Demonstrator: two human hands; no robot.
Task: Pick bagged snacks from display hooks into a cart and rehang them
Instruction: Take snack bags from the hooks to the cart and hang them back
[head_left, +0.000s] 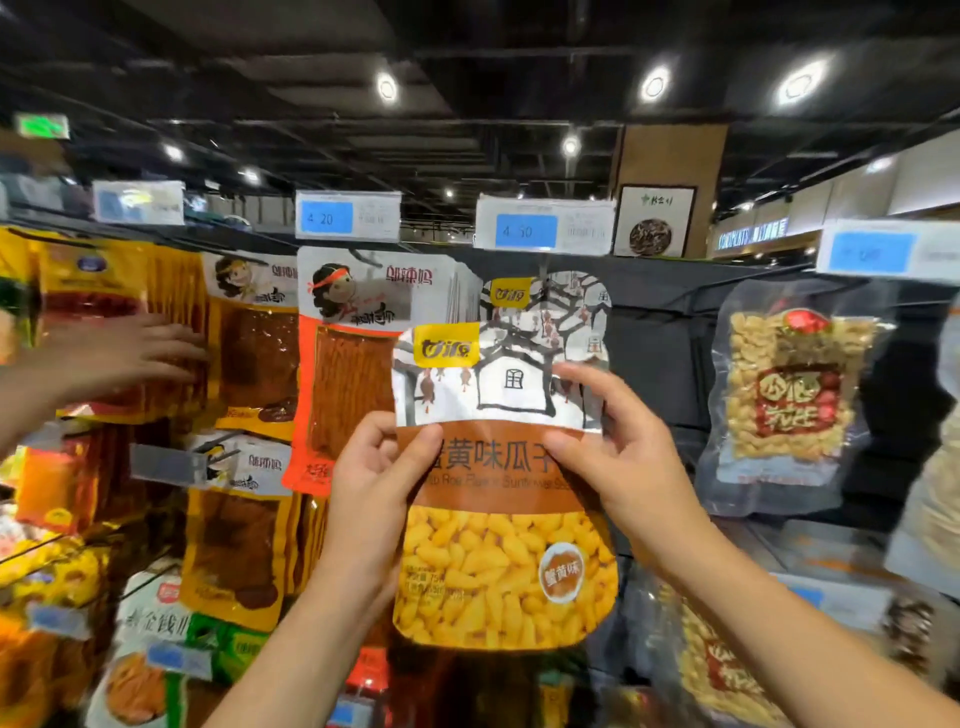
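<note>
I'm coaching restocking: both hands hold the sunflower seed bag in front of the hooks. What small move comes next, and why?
Probably raise the sunflower seed bag toward the hook, where an identical bag hangs just behind it. The left hand and right hand pinch its sides, and its top edge sits below that bag's top.

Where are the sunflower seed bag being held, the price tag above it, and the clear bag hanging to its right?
sunflower seed bag (506, 571): head view, yellow seed picture on its lower front.
price tag (525, 230): head view, its blue panel.
clear bag (789, 400): head view, red label at its middle.

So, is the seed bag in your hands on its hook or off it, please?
Off: both hands, left hand and right hand, hold the seed bag below another bag that hangs behind.
</note>
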